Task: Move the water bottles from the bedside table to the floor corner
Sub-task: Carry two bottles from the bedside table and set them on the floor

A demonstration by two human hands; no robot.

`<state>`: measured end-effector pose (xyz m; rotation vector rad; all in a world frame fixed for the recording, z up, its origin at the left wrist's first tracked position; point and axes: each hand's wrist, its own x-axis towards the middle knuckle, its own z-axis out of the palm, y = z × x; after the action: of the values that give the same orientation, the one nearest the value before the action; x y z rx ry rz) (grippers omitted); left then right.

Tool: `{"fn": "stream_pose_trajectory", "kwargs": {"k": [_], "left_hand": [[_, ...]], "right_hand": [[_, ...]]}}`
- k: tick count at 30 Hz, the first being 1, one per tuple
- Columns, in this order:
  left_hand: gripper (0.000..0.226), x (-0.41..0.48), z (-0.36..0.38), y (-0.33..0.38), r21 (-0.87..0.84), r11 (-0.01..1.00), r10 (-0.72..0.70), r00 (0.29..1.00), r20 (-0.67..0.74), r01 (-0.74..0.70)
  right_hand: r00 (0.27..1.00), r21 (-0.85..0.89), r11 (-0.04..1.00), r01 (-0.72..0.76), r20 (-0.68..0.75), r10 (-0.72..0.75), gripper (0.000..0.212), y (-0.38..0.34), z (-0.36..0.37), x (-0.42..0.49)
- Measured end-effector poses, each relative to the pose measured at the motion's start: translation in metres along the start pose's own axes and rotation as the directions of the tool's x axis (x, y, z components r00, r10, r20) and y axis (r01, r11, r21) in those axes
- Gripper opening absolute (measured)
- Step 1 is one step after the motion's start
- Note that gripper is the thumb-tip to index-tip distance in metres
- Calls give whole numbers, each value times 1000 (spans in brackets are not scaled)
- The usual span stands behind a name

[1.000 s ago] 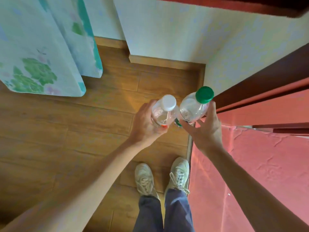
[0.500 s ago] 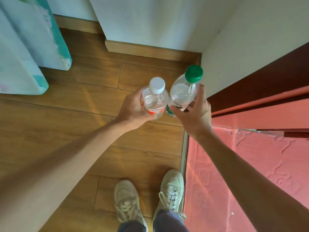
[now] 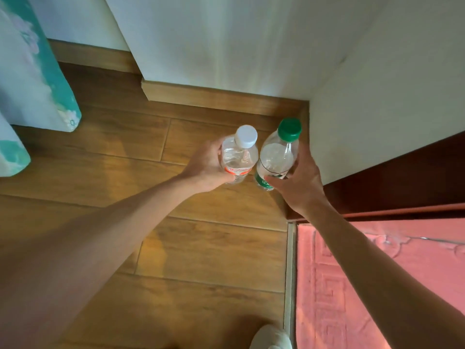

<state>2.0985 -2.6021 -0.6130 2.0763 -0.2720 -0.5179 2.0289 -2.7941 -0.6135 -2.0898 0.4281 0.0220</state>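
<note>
I hold two clear water bottles side by side above the wooden floor. My left hand (image 3: 207, 167) grips the white-capped bottle (image 3: 239, 157) with the red label. My right hand (image 3: 299, 185) grips the green-capped bottle (image 3: 276, 157) with the green label. The two bottles touch or nearly touch. Both hang just in front of the floor corner (image 3: 299, 114), where the wooden skirting meets the white wall. Whether their bases touch the floor is hidden by my hands.
A white wall block (image 3: 226, 41) with skirting juts out behind the corner. Dark red wooden furniture (image 3: 402, 177) and a pink patterned surface (image 3: 352, 285) lie at the right. Floral teal bedding (image 3: 32, 79) hangs at the left. My shoe (image 3: 271, 338) shows at the bottom.
Both hands have moved forward and down toward the corner with the bottles. The view has closed in on the floor, and my feet have slid almost out of frame.
</note>
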Motion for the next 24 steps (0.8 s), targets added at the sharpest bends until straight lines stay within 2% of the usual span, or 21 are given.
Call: {"fn": "stream_pose_trajectory", "kwargs": {"k": [10,17,24], "left_hand": [[67,46,34,-36,128,992,10,999,45,-16],[71,62,47,-42,6,999,-49,997,66,49],[71,67,52,-36,8,1000,-28,994,108,27]], "right_hand": [[989,-37,999,-14,-151,8,73,48,24,35],[976,18,999,-42,-212,45,68,68,41,45],[973,57,996,-68,-216,79,73,75,46,49]]}}
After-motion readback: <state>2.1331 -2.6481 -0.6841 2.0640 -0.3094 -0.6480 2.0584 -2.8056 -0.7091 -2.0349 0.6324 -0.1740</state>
